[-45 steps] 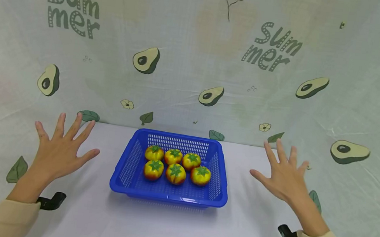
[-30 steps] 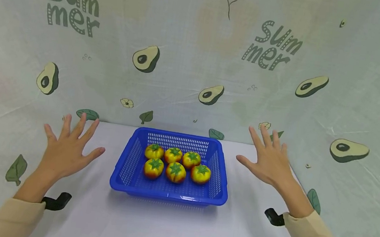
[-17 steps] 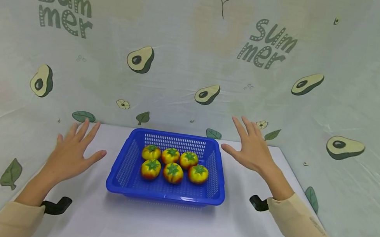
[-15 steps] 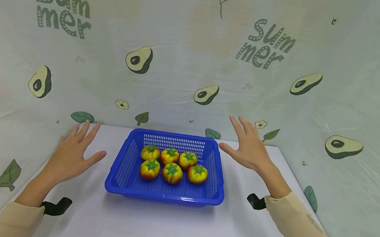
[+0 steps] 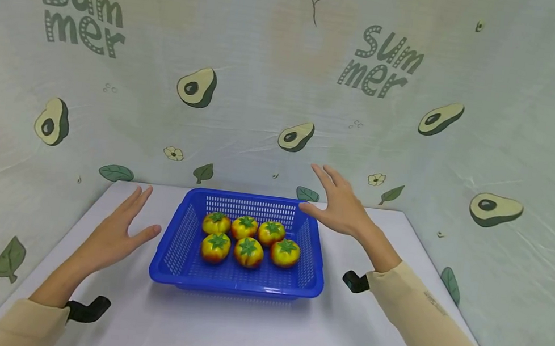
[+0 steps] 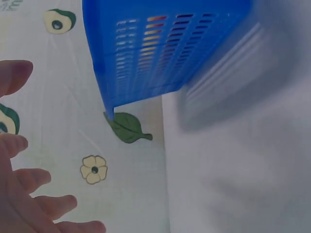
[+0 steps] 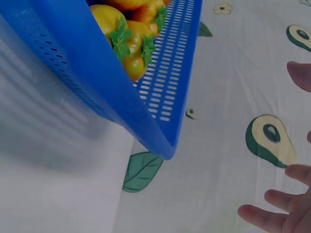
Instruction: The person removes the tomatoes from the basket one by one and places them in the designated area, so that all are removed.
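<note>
A blue plastic basket (image 5: 235, 286) with slotted walls stands in the middle of the white table. In it sit several yellow-and-red, tomato-like fruits (image 5: 249, 252) with green leafy tops, in two rows. Left of the basket, my left hand (image 5: 112, 238) hovers with fingers extended and thumb apart, holding nothing. My right hand (image 5: 339, 207) is at the basket's back right corner, its thumb overlapping the rim in the head view, fingers extended. Both wrist views show a gap between the fingers and the basket's wall (image 6: 150, 53); through the right wrist view the fruits (image 7: 136, 36) show over the rim.
A pale cloth (image 5: 239, 151) printed with avocados, leaves and lettering hangs behind the table and along its sides. Black wrist cameras (image 5: 89, 309) stick out from both sleeves. The white tabletop (image 5: 233, 339) extends in front of the basket.
My right hand has moved left to the basket's back right corner. My left hand has shifted slightly right and turned more edge-on. The basket and fruits keep their arrangement; the head view has shifted a little.
</note>
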The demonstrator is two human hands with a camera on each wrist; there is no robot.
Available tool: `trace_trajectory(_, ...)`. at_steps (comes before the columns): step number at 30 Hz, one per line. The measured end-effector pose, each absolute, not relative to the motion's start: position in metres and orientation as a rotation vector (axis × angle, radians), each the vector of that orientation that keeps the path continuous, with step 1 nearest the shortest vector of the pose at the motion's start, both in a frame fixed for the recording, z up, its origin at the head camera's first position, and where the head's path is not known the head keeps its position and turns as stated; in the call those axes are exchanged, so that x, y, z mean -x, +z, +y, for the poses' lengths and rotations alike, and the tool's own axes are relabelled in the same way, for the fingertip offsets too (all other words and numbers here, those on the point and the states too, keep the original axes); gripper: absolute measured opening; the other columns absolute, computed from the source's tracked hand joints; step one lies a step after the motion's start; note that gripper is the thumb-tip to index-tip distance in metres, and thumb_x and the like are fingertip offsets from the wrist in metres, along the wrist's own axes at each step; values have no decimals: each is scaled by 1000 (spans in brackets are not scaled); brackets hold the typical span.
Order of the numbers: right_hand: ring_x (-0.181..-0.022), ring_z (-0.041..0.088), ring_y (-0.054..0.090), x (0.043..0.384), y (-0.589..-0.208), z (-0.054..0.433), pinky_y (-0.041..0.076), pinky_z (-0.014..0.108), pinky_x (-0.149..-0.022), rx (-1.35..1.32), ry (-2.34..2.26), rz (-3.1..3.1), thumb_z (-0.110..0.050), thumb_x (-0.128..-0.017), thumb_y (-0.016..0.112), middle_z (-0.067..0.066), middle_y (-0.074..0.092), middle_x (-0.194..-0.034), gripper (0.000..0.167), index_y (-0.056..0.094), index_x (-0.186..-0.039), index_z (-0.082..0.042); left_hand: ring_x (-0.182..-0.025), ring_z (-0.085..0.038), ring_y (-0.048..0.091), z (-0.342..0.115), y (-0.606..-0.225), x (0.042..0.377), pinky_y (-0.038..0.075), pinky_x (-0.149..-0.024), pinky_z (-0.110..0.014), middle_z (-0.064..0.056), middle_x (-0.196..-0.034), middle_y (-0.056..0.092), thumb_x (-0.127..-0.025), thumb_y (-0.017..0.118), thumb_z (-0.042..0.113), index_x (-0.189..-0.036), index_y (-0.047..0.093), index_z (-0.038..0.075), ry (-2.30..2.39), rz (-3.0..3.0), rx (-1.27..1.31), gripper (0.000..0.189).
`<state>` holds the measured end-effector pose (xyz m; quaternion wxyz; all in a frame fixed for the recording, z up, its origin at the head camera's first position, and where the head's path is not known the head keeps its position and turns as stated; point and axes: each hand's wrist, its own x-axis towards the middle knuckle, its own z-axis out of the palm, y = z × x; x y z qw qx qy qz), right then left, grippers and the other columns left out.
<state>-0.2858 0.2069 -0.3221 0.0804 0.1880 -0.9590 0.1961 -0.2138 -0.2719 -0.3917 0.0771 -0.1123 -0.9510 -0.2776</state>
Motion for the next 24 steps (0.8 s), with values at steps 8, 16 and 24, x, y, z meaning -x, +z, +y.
trace_trajectory(8, -157, 45, 29, 292, -322, 190, 35, 73, -117, -674, 718, -2846, -50, -95, 75, 17, 27, -173, 95, 26, -170, -20, -153, -61, 21, -265, -402, 212, 36, -106, -81, -32, -173, 13, -104, 68, 43, -172, 11, 15, -963, -2860, 334, 93)
trace_trajectory(16, -155, 40, 34, 300, -324, 174, 37, 68, -119, -725, 751, -2845, -47, -96, 77, 16, 31, -171, 91, 31, -168, -19, -147, -61, 34, -258, -411, 215, 48, -101, -70, -29, -172, 20, -103, 68, 45, -172, 16, 16, -1115, -2871, 315, 91)
trace_trajectory(24, -153, 36, 37, 306, -327, 155, 38, 63, -120, -787, 799, -2872, -41, -95, 79, 15, 35, -168, 88, 33, -167, -19, -148, -60, 35, -256, -420, 218, 45, -101, -75, -28, -173, 20, -104, 66, 48, -172, 13, 22, -1295, -2895, 198, 90)
